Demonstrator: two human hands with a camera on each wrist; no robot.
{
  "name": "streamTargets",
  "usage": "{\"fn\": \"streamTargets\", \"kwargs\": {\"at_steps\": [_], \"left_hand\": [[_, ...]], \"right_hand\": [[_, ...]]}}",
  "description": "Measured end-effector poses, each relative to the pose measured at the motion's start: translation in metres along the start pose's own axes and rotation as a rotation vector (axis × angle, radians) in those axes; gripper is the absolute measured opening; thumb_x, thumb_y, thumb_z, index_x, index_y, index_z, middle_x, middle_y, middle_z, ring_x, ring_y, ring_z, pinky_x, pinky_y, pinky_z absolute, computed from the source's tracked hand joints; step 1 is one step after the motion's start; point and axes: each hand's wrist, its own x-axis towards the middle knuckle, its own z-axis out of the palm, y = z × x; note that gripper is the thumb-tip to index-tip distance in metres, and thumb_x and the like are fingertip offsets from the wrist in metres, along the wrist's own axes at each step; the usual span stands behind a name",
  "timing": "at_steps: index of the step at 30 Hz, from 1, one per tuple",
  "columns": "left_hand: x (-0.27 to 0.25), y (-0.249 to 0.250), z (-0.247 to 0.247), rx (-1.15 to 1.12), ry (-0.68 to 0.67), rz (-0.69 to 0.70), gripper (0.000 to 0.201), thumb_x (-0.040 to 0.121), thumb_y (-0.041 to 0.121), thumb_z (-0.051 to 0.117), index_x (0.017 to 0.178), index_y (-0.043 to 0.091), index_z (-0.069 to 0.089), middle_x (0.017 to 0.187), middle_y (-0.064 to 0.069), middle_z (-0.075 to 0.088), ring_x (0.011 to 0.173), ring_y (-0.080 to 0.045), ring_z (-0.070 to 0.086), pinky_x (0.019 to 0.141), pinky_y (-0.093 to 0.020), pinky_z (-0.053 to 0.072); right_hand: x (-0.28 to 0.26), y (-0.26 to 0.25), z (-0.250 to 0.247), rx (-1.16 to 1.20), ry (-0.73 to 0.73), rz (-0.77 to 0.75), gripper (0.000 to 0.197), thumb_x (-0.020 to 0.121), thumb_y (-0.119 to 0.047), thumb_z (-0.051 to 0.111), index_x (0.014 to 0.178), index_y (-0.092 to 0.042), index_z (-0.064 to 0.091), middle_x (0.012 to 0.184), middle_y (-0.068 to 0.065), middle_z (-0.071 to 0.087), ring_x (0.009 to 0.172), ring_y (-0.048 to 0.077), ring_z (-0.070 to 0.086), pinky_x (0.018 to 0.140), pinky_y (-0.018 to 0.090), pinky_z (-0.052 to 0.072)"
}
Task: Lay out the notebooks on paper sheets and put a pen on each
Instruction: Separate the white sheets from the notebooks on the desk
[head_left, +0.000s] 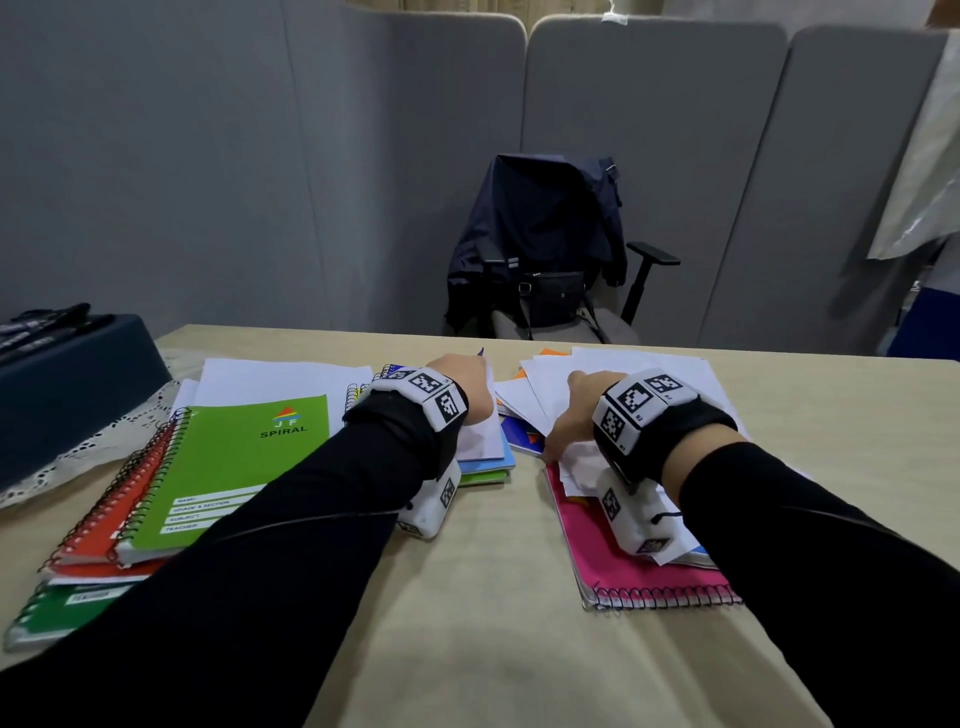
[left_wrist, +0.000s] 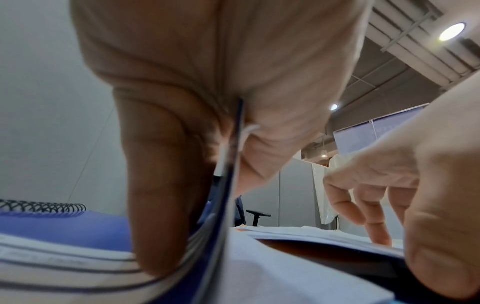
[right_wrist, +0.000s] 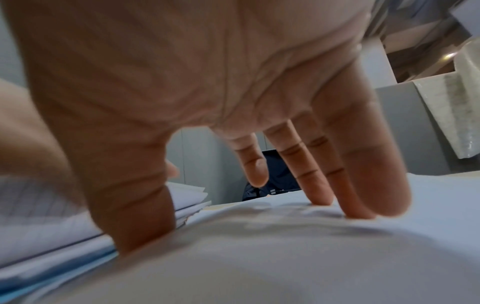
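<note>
My left hand (head_left: 466, 382) pinches the lifted edge of a blue notebook (left_wrist: 232, 185) in the middle stack (head_left: 493, 460), thumb (left_wrist: 161, 195) on one side. Flat on a loose pile of white paper sheets (head_left: 623, 376), my right hand (head_left: 574, 410) has its fingers (right_wrist: 319, 181) straight and spread. A pink spiral notebook (head_left: 639, 571) lies under those sheets. At the left a green JF Spiral notebook (head_left: 234, 467) lies on a red one (head_left: 104, 519) and a dark green one (head_left: 52, 608), with more sheets (head_left: 280, 379) behind. Black pens (head_left: 47, 322) rest on a dark box.
The dark box (head_left: 67, 395) stands on a lace cloth (head_left: 98, 447) at the table's far left. Beyond the table is an office chair (head_left: 649, 270) with a dark jacket and bag, then grey partition panels (head_left: 208, 156). Beige table top (head_left: 467, 623) shows between my arms.
</note>
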Motion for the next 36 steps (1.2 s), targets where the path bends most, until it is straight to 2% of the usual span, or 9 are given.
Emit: {"fn": "streamTargets", "kwargs": {"at_steps": [3, 8, 13, 17, 24, 28, 30, 33, 36], "left_hand": [[-0.002, -0.005, 0.000, -0.047, -0.053, 0.027, 0.058, 0.096, 0.007, 0.035, 0.150, 0.024, 0.026, 0.144, -0.010, 0.044, 0.122, -0.029, 0.051, 0.090, -0.031, 0.045], [0.000, -0.004, -0.002, 0.069, -0.091, 0.042, 0.045, 0.100, 0.009, 0.035, 0.144, 0.013, 0.040, 0.147, -0.008, 0.043, 0.132, -0.025, 0.043, 0.105, -0.030, 0.035], [0.001, -0.004, 0.001, 0.071, -0.087, 0.000, 0.039, 0.099, 0.010, 0.036, 0.135, 0.008, 0.051, 0.139, -0.009, 0.052, 0.125, -0.026, 0.051, 0.100, -0.029, 0.040], [-0.001, -0.005, 0.000, 0.058, -0.075, 0.005, 0.043, 0.100, 0.010, 0.035, 0.143, 0.010, 0.041, 0.144, -0.010, 0.046, 0.130, -0.027, 0.046, 0.098, -0.028, 0.037], [-0.006, -0.011, -0.004, 0.007, -0.092, 0.019, 0.043, 0.102, 0.010, 0.032, 0.146, 0.012, 0.037, 0.149, -0.010, 0.039, 0.135, -0.024, 0.039, 0.105, -0.028, 0.029], [-0.004, -0.014, 0.000, -0.024, -0.060, 0.012, 0.036, 0.098, 0.011, 0.041, 0.131, 0.008, 0.056, 0.134, -0.011, 0.054, 0.123, -0.027, 0.052, 0.097, -0.031, 0.042], [-0.005, -0.014, -0.001, -0.029, -0.056, 0.010, 0.037, 0.098, 0.011, 0.040, 0.131, 0.007, 0.055, 0.135, -0.011, 0.054, 0.123, -0.027, 0.052, 0.097, -0.031, 0.042], [-0.008, -0.011, -0.001, -0.028, -0.051, 0.014, 0.040, 0.099, 0.009, 0.035, 0.135, 0.006, 0.050, 0.139, -0.011, 0.050, 0.127, -0.027, 0.048, 0.101, -0.030, 0.039], [-0.006, -0.013, 0.000, -0.035, -0.044, 0.010, 0.037, 0.098, 0.012, 0.040, 0.130, 0.008, 0.056, 0.134, -0.010, 0.055, 0.123, -0.026, 0.052, 0.098, -0.031, 0.042]], "right_hand": [[-0.004, 0.001, -0.005, -0.002, -0.066, -0.011, 0.081, 0.054, -0.058, 0.078, 0.118, -0.017, 0.050, 0.098, 0.003, 0.060, 0.089, 0.024, 0.057, 0.072, 0.032, 0.048], [-0.012, 0.003, -0.010, -0.041, -0.153, -0.021, 0.078, 0.060, -0.050, 0.083, 0.121, -0.017, 0.047, 0.107, 0.002, 0.054, 0.097, 0.024, 0.052, 0.079, 0.033, 0.045], [-0.016, 0.004, -0.010, -0.019, -0.176, -0.002, 0.081, 0.057, -0.042, 0.085, 0.121, -0.018, 0.041, 0.113, 0.008, 0.054, 0.102, 0.030, 0.053, 0.082, 0.037, 0.049], [-0.017, 0.000, 0.005, -0.017, -0.074, 0.005, 0.075, 0.056, -0.034, 0.082, 0.116, -0.016, 0.041, 0.101, 0.011, 0.059, 0.088, 0.030, 0.057, 0.064, 0.030, 0.047], [-0.010, 0.006, -0.013, 0.160, -0.190, 0.055, 0.066, 0.061, -0.027, 0.072, 0.119, -0.016, 0.044, 0.108, 0.014, 0.053, 0.096, 0.033, 0.057, 0.081, 0.038, 0.053], [-0.010, 0.016, -0.019, 0.327, -0.212, 0.076, 0.042, 0.085, -0.022, 0.058, 0.125, -0.008, 0.051, 0.085, 0.006, 0.048, 0.070, 0.021, 0.053, 0.060, 0.025, 0.044], [-0.009, 0.020, -0.018, 0.361, -0.191, 0.092, 0.043, 0.088, -0.027, 0.058, 0.127, -0.009, 0.051, 0.087, 0.005, 0.049, 0.071, 0.021, 0.054, 0.060, 0.026, 0.043], [-0.005, 0.019, -0.013, 0.272, -0.154, 0.059, 0.068, 0.071, -0.056, 0.070, 0.122, -0.018, 0.049, 0.106, 0.005, 0.055, 0.098, 0.026, 0.058, 0.089, 0.037, 0.048], [-0.007, 0.008, -0.006, 0.109, -0.133, 0.029, 0.082, 0.053, -0.057, 0.080, 0.117, -0.021, 0.043, 0.112, 0.005, 0.056, 0.103, 0.027, 0.054, 0.084, 0.039, 0.049]]}}
